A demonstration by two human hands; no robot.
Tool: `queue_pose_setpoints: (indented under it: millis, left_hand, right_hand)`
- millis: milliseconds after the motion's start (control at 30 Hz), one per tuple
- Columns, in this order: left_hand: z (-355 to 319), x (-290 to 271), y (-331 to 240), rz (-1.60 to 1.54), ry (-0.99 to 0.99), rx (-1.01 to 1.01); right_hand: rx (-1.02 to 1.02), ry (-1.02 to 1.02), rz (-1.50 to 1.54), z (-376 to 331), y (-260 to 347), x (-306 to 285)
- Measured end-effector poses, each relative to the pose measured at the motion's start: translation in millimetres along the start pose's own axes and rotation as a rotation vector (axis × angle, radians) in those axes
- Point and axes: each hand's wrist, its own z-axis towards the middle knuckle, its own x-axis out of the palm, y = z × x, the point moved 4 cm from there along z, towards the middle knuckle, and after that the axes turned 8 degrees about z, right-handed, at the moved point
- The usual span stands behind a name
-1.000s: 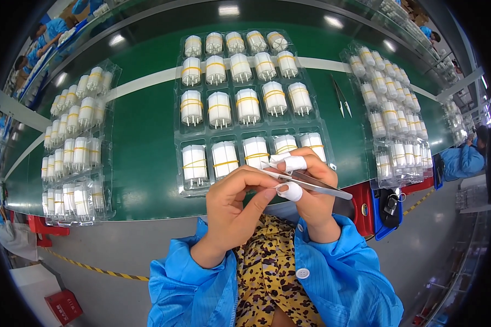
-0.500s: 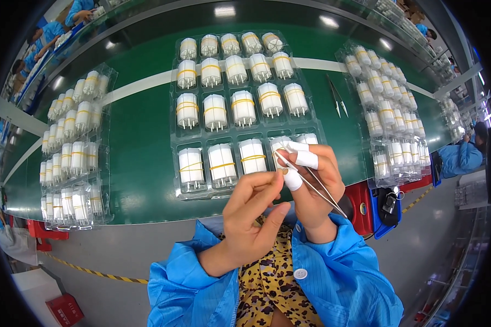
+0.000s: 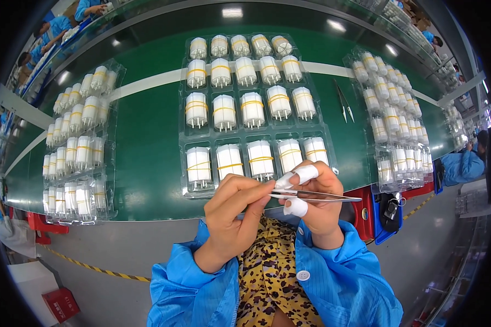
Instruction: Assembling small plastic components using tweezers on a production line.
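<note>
Silvery tweezers (image 3: 333,197) lie across my right hand (image 3: 324,210), which is closed on them; white tape wraps several of its fingertips. Their tips point left to the pinched fingertips of my left hand (image 3: 229,218). Whether those fingers grip the tips or something tiny is hidden. Both hands are just in front of a clear plastic tray (image 3: 223,135). Upright in its pockets stand rows of white cylinders (image 3: 198,166), each with a yellow band round it and several pins at the lower end.
Stacked trays of similar white cylinders stand on the left (image 3: 83,155) and right (image 3: 394,122) of the green table (image 3: 142,158). A second pair of tweezers (image 3: 343,103) lies right of the middle tray. Below the right edge are a red stool (image 3: 368,218) and a blue bin (image 3: 384,231).
The tweezers have swung from a steep slant to nearly level. Both hands have come down slightly toward me, and my left fingertips have moved left. The tray appears shifted right in view.
</note>
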Motion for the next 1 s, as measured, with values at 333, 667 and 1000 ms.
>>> queue_pose_setpoints:
  millis: [333, 667, 1000]
  left_hand:
    - [-1, 0, 6, -0.125, -0.058, -0.010]
    - [3, -1, 6, -0.011, 0.019, 0.071]
    - [14, -15, 17, 1.054, 0.151, -0.020]
  right_hand:
    - [-0.002, -0.119, 0.060, -2, -6, -3]
    - [0.018, -0.023, 0.033, 7, -5, -8]
    - [0.005, -0.035, 0.136, 20, 0, -33]
